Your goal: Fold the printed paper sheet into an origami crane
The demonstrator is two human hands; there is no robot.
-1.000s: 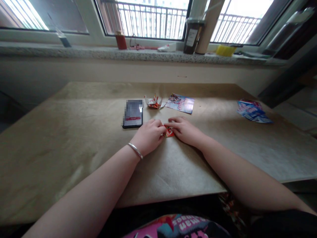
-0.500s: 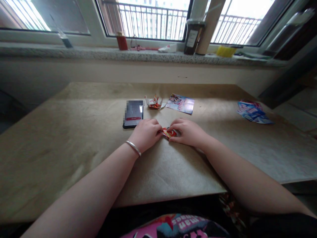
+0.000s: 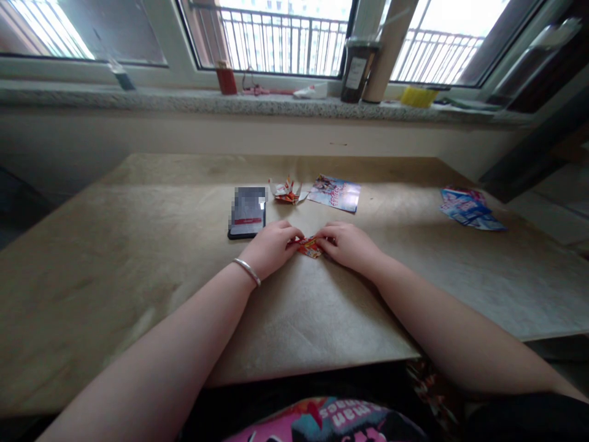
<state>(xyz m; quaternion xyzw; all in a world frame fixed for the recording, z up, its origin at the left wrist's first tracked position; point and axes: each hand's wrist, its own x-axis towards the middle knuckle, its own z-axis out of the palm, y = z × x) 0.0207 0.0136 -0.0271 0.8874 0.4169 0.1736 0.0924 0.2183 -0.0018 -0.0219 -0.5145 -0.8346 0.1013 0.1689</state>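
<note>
A small folded piece of red patterned paper [image 3: 309, 247] lies on the brown table [image 3: 138, 258] between my hands. My left hand [image 3: 271, 247], with a silver bangle on its wrist, pinches the paper's left end. My right hand [image 3: 348, 244] pinches its right end, fingers curled over it. Most of the paper is hidden under my fingers. Just beyond lie a finished folded paper figure [image 3: 286, 190] and a flat colourful paper sheet [image 3: 335, 192].
A dark phone [image 3: 248, 212] lies left of the hands. A pile of blue-pink paper sheets [image 3: 467, 208] sits at the far right. On the stone windowsill [image 3: 184, 101] stand a red cup [image 3: 227, 78], a dark jar [image 3: 357, 69] and a yellow object [image 3: 418, 95].
Both hands stay on the paper and shift slightly; the paper between them has been pulled out a little longer and sits slightly more to the left.
</note>
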